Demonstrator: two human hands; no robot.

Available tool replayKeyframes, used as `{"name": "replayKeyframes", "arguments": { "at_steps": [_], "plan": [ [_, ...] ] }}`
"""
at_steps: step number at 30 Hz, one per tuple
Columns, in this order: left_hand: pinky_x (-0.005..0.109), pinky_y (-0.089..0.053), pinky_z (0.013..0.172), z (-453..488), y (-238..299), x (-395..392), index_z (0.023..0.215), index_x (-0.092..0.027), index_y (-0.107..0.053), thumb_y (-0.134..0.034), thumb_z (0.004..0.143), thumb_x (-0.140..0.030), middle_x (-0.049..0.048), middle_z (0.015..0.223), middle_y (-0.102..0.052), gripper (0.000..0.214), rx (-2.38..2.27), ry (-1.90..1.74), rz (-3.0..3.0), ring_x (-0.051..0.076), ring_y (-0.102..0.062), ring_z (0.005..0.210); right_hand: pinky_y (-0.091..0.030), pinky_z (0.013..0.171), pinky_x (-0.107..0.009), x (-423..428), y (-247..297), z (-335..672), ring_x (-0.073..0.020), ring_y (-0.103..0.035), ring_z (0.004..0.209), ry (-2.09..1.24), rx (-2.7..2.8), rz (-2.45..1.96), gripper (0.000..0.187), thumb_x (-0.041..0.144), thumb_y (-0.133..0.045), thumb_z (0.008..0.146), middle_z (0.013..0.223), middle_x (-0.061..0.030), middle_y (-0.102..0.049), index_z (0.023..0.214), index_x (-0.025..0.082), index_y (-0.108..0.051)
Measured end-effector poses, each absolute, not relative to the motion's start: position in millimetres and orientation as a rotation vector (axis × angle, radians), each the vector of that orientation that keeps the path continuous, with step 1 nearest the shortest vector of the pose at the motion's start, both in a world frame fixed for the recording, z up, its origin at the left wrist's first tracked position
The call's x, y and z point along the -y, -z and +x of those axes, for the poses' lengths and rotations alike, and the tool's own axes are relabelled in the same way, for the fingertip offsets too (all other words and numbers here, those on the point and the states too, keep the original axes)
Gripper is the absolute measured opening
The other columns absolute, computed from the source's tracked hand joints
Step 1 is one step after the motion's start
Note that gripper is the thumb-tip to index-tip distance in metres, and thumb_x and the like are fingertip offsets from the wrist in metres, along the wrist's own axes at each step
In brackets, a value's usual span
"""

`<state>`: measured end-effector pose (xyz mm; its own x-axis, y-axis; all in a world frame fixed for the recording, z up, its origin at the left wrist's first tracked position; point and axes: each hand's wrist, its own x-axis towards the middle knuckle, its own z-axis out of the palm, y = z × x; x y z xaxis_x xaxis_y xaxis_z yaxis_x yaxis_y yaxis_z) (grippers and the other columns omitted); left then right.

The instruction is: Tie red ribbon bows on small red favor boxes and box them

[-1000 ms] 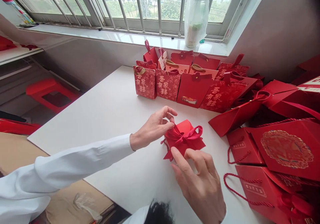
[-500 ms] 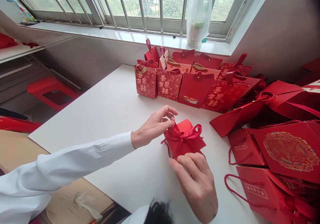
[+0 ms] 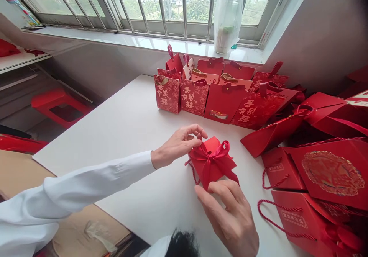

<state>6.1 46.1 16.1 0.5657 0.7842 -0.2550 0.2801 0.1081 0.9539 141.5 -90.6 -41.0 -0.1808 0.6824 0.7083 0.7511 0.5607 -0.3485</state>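
Note:
A small red gift box (image 3: 213,145) stands on the white table, with a red satin ribbon bow (image 3: 211,158) tied on top and its tails hanging over the near side. My left hand (image 3: 181,144) pinches the bow's left loop between thumb and fingertips. Just on the near side of the box, my right hand (image 3: 232,215) has thumb and forefinger apart, close to the ribbon tails; nothing shows in it. A red twisted cord (image 3: 192,169) hangs at the box's left side.
Several finished red gift bags (image 3: 194,96) line the table's back, below the window sill. Larger red bags with cord handles (image 3: 296,218) crowd the right. A plastic-wrapped cup (image 3: 227,27) stands on the sill; a red stool (image 3: 61,105) is left of the table.
My right hand has drawn back slightly down and right from the bow, and its thumb and forefinger have parted. The ribbon tails now hang loose. My left hand stays at the loop.

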Motion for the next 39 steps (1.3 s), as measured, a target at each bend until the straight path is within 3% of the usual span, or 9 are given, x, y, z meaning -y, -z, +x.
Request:
{"name": "replayKeyframes", "arguments": {
  "at_steps": [3,9,16,22,27,32,39],
  "plan": [
    [0.020,-0.035,0.053,6.3,-18.4,-45.5,0.083,-0.016,-0.055,-0.052,0.083,-0.027,-0.0015,0.074,-0.053,0.011,-0.964,-0.403,1.565,0.008,-0.044,0.060,-0.045,0.071,-0.034,92.0,40.8,149.3,-0.0200,-0.053,0.079,0.082,1.830,-1.249,0.019,0.017,-0.058,0.090,0.086,-0.0085,-0.057,0.107,0.014,-0.063],
    [0.020,-0.038,0.055,5.5,-15.7,-42.1,0.079,-0.015,-0.059,-0.061,0.080,-0.035,0.0006,0.083,-0.056,0.020,-0.865,-0.401,1.983,0.008,-0.047,0.062,-0.044,0.079,-0.033,83.6,47.5,162.2,-0.0201,-0.055,0.085,0.141,1.610,-1.562,0.022,0.024,-0.058,0.090,0.095,-0.0087,-0.059,0.109,0.014,-0.061],
    [0.019,-0.035,0.055,7.0,-9.6,-40.1,0.073,-0.015,-0.059,-0.062,0.082,-0.029,-0.0021,0.071,-0.057,0.017,-0.807,-0.405,2.186,0.008,-0.047,0.060,-0.043,0.074,-0.023,85.4,48.5,156.4,-0.0121,-0.058,0.075,0.023,1.622,-1.531,0.016,0.016,-0.048,0.095,0.084,-0.0013,-0.063,0.096,0.017,-0.064],
    [0.018,-0.033,0.053,7.8,-7.4,-40.5,0.069,-0.014,-0.058,-0.063,0.081,-0.025,-0.0032,0.064,-0.055,0.017,-0.845,-0.373,2.203,0.007,-0.044,0.057,-0.042,0.073,-0.023,89.2,44.6,149.1,-0.0122,-0.056,0.072,-0.048,1.644,-1.480,0.017,0.012,-0.048,0.093,0.079,-0.0012,-0.061,0.093,0.016,-0.064],
    [0.017,-0.035,0.053,7.8,-10.7,-41.9,0.072,-0.013,-0.060,-0.061,0.083,-0.028,-0.0032,0.064,-0.056,0.018,-0.842,-0.350,2.124,0.007,-0.046,0.057,-0.043,0.073,-0.027,86.4,38.0,155.1,-0.0164,-0.053,0.079,-0.024,1.681,-1.484,0.011,0.016,-0.054,0.091,0.085,-0.0045,-0.058,0.096,0.015,-0.064],
    [0.017,-0.038,0.052,7.1,-12.9,-44.2,0.075,-0.013,-0.062,-0.062,0.082,-0.030,-0.0022,0.068,-0.060,0.018,-0.841,-0.308,2.024,0.006,-0.049,0.055,-0.046,0.075,-0.034,80.1,31.1,151.5,-0.0210,-0.052,0.083,0.102,1.878,-1.342,0.023,0.010,-0.054,0.089,0.088,-0.0089,-0.056,0.109,0.014,-0.063],
    [0.016,-0.038,0.049,7.1,-12.4,-45.1,0.074,-0.013,-0.063,-0.061,0.081,-0.027,-0.0019,0.064,-0.060,0.016,-0.869,-0.288,1.976,0.007,-0.050,0.053,-0.049,0.078,-0.044,76.1,34.8,143.4,-0.0279,-0.050,0.092,0.110,2.004,-1.463,0.031,0.033,-0.052,0.091,0.104,-0.0141,-0.051,0.117,0.019,-0.062]
  ]
}}
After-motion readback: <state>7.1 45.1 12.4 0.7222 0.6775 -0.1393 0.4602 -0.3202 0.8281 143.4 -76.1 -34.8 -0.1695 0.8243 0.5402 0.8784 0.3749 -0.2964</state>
